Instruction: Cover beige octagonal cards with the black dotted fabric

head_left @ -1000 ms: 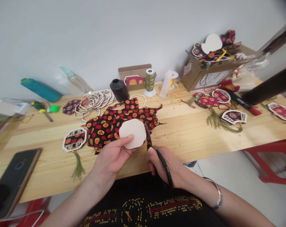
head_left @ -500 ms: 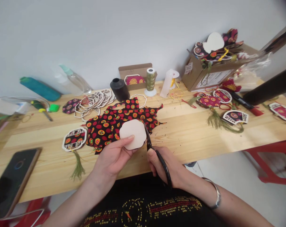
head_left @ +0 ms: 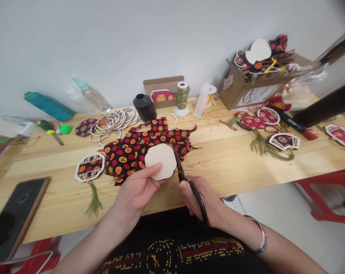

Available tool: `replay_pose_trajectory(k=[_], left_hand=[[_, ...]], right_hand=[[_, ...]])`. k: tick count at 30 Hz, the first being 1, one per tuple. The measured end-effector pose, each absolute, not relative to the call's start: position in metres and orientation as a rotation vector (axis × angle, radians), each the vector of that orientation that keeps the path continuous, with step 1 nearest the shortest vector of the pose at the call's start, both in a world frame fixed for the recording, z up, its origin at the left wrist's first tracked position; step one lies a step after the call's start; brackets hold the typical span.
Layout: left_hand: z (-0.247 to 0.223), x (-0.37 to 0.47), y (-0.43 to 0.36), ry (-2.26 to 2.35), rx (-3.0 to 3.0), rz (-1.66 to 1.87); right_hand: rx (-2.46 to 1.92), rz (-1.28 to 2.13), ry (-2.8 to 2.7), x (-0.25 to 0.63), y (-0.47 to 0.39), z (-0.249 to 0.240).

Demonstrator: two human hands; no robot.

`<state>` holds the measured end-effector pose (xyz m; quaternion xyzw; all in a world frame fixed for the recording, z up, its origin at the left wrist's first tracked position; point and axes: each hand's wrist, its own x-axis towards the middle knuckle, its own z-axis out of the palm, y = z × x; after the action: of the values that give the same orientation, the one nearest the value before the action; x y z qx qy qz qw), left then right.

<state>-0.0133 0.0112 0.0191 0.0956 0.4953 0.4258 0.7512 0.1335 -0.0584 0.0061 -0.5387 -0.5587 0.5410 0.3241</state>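
The left hand [head_left: 142,186] is pinching a plain cream scalloped card [head_left: 161,161]; the right hand [head_left: 202,199] is gripping black scissors [head_left: 193,186]. A box label [head_left: 228,81] is showing "3025".

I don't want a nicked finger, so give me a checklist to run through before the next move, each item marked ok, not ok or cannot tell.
1. White card held: ok, the left hand has its thumb on the face.
2. Scissors in hand: ok, the right hand grips the handles.
3. Left thumb off the blades: ok, it lies toward the card's other side.
4. Left fingers beneath the card out of the blades' path: cannot tell, partly hidden.
5. Patterned fabric well away from the blade tips: not ok, it shows right behind them.
6. Smartphone away from the scissors: ok, far left.
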Motion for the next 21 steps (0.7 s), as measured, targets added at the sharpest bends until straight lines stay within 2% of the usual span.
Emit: replay_pose_trajectory(k=[10,21], left_hand=[[0.016,-0.024,0.008,1.079,0.217,0.893],[0.017,-0.025,0.007,1.072,0.181,0.894]], right_hand=[[-1.371,1.6,-1.549,0.158,-0.057,0.01],[-1.303,1.595,-1.708,0.168,-0.054,0.014]])
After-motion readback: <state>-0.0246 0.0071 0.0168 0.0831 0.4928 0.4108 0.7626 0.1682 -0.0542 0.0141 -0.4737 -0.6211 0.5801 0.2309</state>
